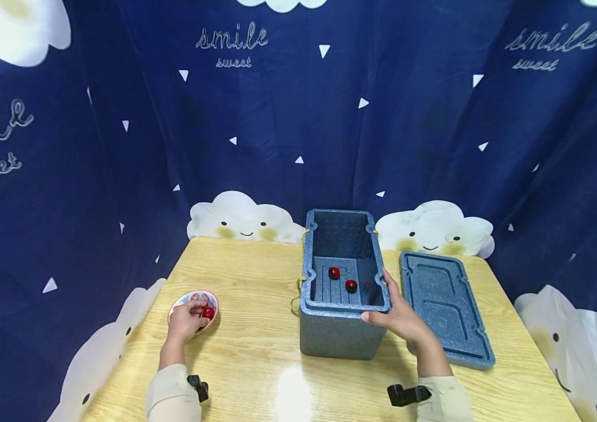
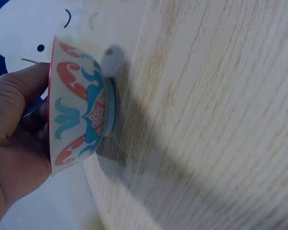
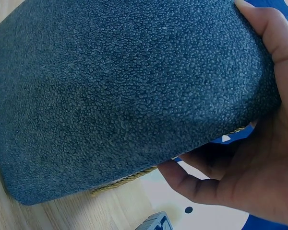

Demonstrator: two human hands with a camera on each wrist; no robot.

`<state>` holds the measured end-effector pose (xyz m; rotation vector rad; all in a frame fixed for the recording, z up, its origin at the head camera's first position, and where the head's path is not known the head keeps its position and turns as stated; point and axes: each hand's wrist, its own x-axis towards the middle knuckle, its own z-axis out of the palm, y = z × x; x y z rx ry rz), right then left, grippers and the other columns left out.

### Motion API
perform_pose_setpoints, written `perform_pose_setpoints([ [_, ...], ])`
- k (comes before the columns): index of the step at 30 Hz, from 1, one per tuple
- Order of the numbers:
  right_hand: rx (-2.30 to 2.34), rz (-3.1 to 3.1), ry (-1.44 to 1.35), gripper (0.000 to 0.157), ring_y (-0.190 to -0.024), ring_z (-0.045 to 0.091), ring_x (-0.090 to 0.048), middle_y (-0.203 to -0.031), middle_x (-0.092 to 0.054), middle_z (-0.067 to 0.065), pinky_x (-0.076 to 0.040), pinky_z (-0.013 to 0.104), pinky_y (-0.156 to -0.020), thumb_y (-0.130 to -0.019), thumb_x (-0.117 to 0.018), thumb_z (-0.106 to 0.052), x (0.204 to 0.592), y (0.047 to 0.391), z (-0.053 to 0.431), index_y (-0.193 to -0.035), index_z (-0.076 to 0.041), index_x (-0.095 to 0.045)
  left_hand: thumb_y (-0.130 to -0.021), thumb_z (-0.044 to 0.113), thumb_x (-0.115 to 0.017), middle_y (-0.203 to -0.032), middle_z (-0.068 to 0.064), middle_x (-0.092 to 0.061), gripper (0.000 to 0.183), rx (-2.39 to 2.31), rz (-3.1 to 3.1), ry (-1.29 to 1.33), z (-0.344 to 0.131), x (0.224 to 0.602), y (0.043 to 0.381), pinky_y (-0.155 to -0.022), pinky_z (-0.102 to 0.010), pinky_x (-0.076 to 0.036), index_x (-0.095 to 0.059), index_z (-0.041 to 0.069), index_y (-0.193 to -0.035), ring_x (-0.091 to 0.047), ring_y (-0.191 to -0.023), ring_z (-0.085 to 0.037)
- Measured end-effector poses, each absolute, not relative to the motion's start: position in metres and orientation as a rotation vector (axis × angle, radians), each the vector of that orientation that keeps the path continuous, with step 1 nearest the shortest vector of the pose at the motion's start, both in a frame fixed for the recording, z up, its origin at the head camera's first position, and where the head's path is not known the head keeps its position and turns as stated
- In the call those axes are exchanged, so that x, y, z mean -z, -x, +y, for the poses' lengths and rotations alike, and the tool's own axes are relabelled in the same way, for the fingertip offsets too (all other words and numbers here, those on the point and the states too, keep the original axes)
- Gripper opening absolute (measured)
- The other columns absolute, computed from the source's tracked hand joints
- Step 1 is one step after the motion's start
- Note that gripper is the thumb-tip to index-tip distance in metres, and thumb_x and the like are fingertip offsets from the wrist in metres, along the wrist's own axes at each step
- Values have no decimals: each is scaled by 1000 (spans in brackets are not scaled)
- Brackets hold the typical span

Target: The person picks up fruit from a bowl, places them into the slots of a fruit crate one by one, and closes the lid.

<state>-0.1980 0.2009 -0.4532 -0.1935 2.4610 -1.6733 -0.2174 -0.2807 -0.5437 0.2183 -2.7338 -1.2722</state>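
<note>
My left hand point(image 1: 184, 321) reaches into a small patterned bowl point(image 1: 176, 303) on the left of the table, finger and thumb pinching a dark red cherry point(image 1: 207, 312). From the left wrist, the bowl's side point(image 2: 79, 103) shows orange and teal motifs, and a thin stem point(image 2: 29, 61) pokes out by the fingers; the cherry is hidden there. My right hand point(image 1: 401, 313) grips the near right corner of a lidless blue-grey foam box point(image 1: 343, 337), thumb on its front. Two cherries, one left point(image 1: 334, 273) and one right point(image 1: 351, 285), lie on the box floor.
A foam lid point(image 1: 448, 308) lies flat on the table point(image 1: 256, 351), right of the box. Yellow cord point(image 1: 297, 296) hangs at the box's left side. Behind the table hangs a dark blue curtain point(image 1: 277, 105) with clouds.
</note>
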Motion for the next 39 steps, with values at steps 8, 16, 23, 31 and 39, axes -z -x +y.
perform_pose_setpoints([
  [8,1661,2466,182,113,-128,43,-26,-149,-15,23,-23,59,-100,-73,-80,-25,453,198,201,-149,-28,4,-67,-3,-71,-88,-21,-65,34,1134,-2789,-164,-278,543,217,-89,-59,-23,-64,-9,-99,-61,-83,-36],
  [16,1654,2465,179,113,-129,43,-25,-149,-15,23,-24,59,-99,-73,-80,-26,454,199,200,-149,-28,4,-67,-3,-72,-85,-19,-65,32,1118,-2813,-165,-279,545,218,-88,-58,-28,-65,-8,-97,-61,-83,-35],
  [23,1645,2470,177,113,-129,44,-26,-149,-14,24,-24,60,-99,-74,-79,-27,455,199,200,-149,-27,5,-66,-5,-71,-84,-19,-64,32,1054,-2857,-109,-279,541,221,-77,-48,-42,-65,-8,-97,-59,-80,-33],
  [31,1632,2474,181,113,-131,44,-19,-150,-10,24,-23,61,-99,-74,-79,-27,452,200,202,-149,-27,6,-70,6,-76,-91,-22,-63,36,1048,-2809,-176,-279,532,218,-80,-50,-40,-63,-6,-101,-57,-88,-37],
  [39,1640,2468,171,114,-130,43,-23,-149,-13,23,-21,59,-100,-74,-79,-26,453,201,203,-149,-26,6,-74,6,-75,-101,-25,-61,38,1234,-2716,-276,-275,520,210,-79,-47,-46,-60,-8,-106,-59,-92,-38],
])
